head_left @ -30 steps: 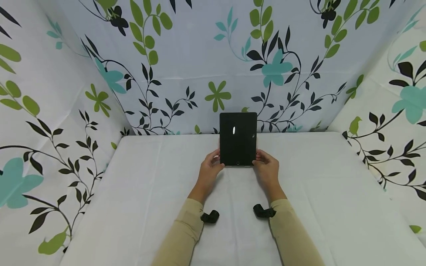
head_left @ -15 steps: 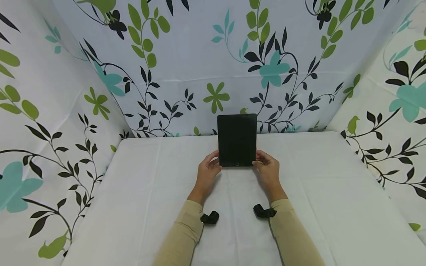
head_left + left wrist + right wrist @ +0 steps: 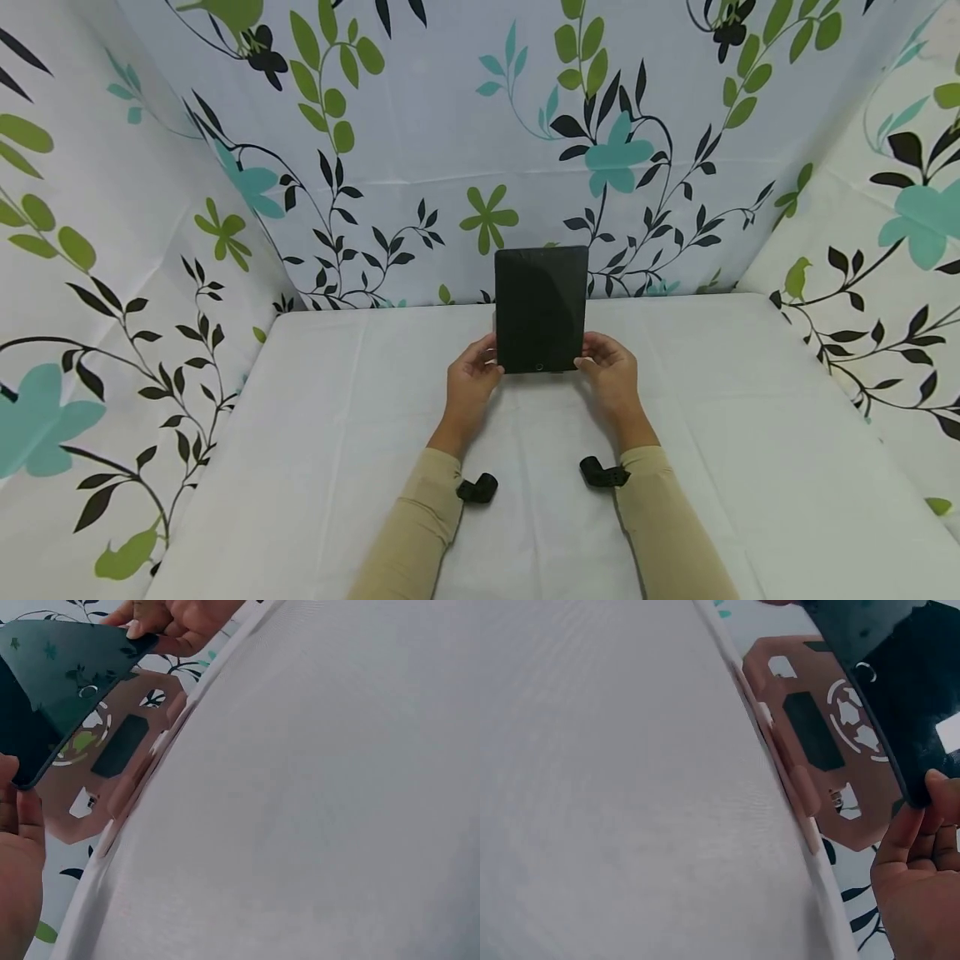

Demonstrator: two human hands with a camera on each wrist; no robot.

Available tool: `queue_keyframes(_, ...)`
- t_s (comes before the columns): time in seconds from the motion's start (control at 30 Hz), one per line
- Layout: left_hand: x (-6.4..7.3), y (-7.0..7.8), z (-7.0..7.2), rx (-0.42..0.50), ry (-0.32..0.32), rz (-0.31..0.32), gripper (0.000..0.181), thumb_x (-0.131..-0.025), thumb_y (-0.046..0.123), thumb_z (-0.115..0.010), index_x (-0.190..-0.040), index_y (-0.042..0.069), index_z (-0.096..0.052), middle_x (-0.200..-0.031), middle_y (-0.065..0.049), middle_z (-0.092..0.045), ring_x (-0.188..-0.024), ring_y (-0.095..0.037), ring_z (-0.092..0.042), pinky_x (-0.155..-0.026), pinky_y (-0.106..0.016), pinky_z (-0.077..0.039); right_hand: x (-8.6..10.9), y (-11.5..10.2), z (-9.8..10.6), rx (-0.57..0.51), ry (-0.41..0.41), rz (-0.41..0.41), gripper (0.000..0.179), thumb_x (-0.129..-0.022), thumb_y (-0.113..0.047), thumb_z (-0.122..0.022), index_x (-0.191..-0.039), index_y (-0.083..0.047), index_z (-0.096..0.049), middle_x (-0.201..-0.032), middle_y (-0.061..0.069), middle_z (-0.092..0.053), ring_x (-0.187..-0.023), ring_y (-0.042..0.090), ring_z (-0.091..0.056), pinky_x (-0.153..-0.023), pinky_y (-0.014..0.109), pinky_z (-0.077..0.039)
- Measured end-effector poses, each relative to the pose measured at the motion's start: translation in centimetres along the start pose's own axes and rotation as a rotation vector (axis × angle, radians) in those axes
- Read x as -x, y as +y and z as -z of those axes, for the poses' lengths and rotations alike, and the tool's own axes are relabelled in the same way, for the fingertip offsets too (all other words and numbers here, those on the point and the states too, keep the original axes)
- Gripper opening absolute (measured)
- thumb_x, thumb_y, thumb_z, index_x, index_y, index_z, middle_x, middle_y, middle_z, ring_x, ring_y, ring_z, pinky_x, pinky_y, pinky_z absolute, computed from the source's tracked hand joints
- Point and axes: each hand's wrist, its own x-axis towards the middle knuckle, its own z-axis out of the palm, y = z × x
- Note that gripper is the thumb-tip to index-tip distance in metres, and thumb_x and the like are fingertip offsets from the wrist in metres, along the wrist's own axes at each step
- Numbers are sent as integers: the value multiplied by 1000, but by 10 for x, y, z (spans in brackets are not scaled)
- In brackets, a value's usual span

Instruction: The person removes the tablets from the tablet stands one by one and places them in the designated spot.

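Note:
A black tablet (image 3: 541, 308) is held upright, screen towards me, at the far side of the table. My left hand (image 3: 470, 379) grips its lower left corner, thumb on the front. The lower right corner is pinched by my right hand (image 3: 611, 375), thumb also in front. Behind the tablet, both wrist views show a pink tablet stand (image 3: 127, 761) with cut-out shapes and a dark pad, standing by the table's far edge. In the right wrist view the tablet's lower edge is apart from the stand's lip (image 3: 791, 776). The head view hides the stand behind the tablet.
The white-covered table (image 3: 390, 400) spreads between my arms and to both sides. A leaf-patterned cloth (image 3: 420, 108) hangs behind it and along both sides. Black wrist cameras (image 3: 477, 488) sit on both sleeves.
The tablet has shifted a little right and up and looks slightly larger. Both hands moved right with it, keeping their grip. The bright reflection on the screen has gone.

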Motion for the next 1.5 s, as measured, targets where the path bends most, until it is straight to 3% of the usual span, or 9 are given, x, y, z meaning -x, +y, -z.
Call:
queue_keyframes(0.2,-2,4,-13,-7,-12,-99,63,-89,-19,-60,-147,6,-55,-134,-22,-60,-114,-11,-63,-93,-21,-56,3,-14,9,-65,-12,29,40,-86,20,-62,-124,6,-63,-99,-5,-65,-96,11,-62,-79,15,-56)
queue_keyframes(0.37,-4,13,-25,46,-41,-73,63,-90,-19,-59,-147,5,-54,-133,-20,-60,-116,-10,-62,-95,-20,-55,3,-24,23,-187,-39,88,44,-87,21,-63,-126,4,-67,-101,-5,-70,-96,9,-66,-80,16,-57)
queue_keyframes(0.57,-6,31,-40,72,-89,-44,66,-90,-16,-59,-150,10,-51,-135,-18,-58,-114,-13,-62,-94,-17,-55,3,-40,41,-354,-175,155,47,-90,22,-58,-134,5,-63,-112,0,-70,-106,11,-69,-86,19,-60)
queue_keyframes(0.7,-6,40,-46,57,-102,-23,67,-91,-15,-61,-151,11,-49,-136,-16,-57,-113,-13,-62,-94,-17,-55,3,-49,49,-352,-220,162,48,-91,22,-56,-137,6,-60,-118,0,-72,-110,12,-70,-89,22,-60)
queue_keyframes(0.87,-2,51,-54,-4,-103,-26,66,-91,-11,-66,-152,9,-49,-138,-16,-56,-114,-18,-62,-94,-15,-54,5,-54,55,-340,-180,142,48,-90,21,-58,-135,3,-63,-116,1,-77,-106,11,-74,-86,23,-62)
queue_keyframes(0.97,1,55,-61,-75,-73,-61,64,-92,-8,-67,-151,8,-49,-137,-16,-57,-118,-25,-61,-96,-18,-54,6,-55,56,-374,-148,136,48,-89,24,-57,-128,-1,-68,-112,2,-79,-101,11,-76,-81,23,-63)
queue_keyframes(1.13,6,52,-72,-142,33,-145,57,-92,-7,-67,-147,2,-52,-135,-17,-61,-118,-34,-64,-100,-31,-57,5,-54,57,-451,-152,142,45,-88,25,-57,-123,0,-71,-111,5,-79,-98,13,-77,-78,25,-64)
queue_keyframes(1.3,5,44,-81,-90,112,-189,51,-91,-7,-70,-140,-6,-57,-132,-20,-66,-114,-35,-69,-96,-35,-60,3,-53,60,-442,-128,134,44,-89,23,-58,-125,0,-70,-113,5,-79,-100,14,-77,-78,26,-64)
queue_keyframes(1.5,1,34,-93,7,137,-143,45,-88,-9,-72,-132,-8,-63,-126,-22,-68,-114,-35,-70,-91,-26,-61,3,-55,70,-455,-81,93,43,-89,23,-58,-126,3,-69,-112,6,-79,-99,15,-77,-78,25,-64)
